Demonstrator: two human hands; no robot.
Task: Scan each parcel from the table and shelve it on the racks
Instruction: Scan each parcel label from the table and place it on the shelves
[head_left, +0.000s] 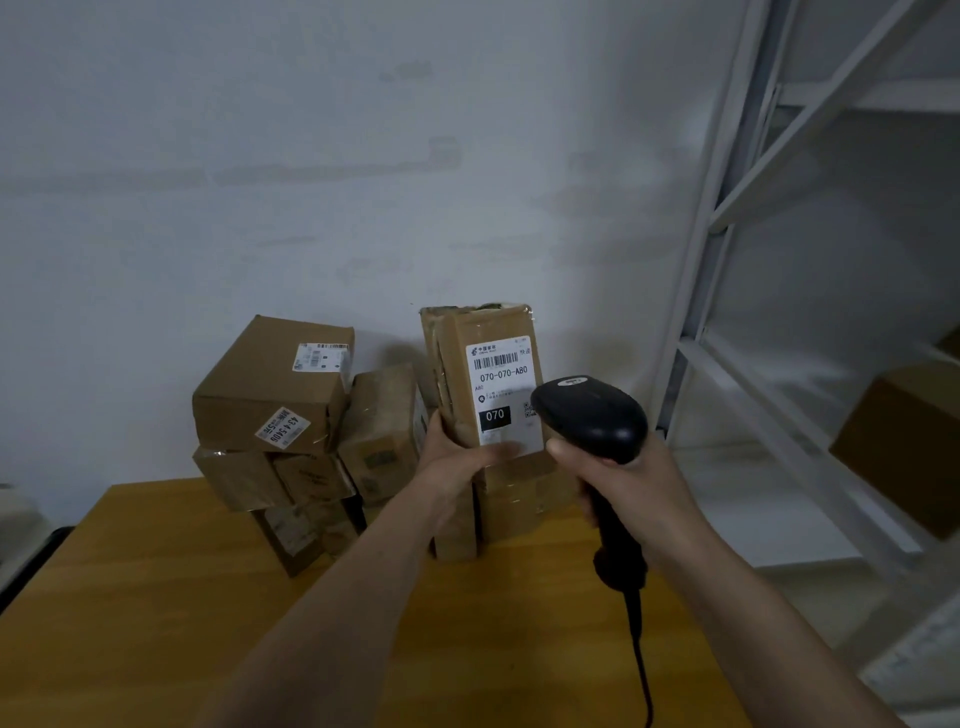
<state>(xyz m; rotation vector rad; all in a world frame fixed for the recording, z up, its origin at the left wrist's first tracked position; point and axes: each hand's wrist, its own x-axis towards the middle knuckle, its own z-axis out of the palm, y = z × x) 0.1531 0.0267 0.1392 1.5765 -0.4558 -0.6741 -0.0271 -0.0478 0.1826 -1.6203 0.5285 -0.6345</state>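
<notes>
My left hand (457, 462) grips a tall brown parcel (483, 332) by its lower end and holds it upright above the table, its white label reading 070-070-A80 turned toward me. My right hand (618, 483) grips a black corded barcode scanner (592, 415) by the handle. The scanner's head overlaps the label's lower right corner. A pile of several taped cardboard parcels (275, 384) is stacked at the far edge of the wooden table (156, 597), left of and behind the held parcel.
A white metal rack (727, 208) stands at the right, with a brown box (904, 441) on one of its shelves. A pale wall runs behind the table. The scanner's cable (641, 665) hangs down over the table.
</notes>
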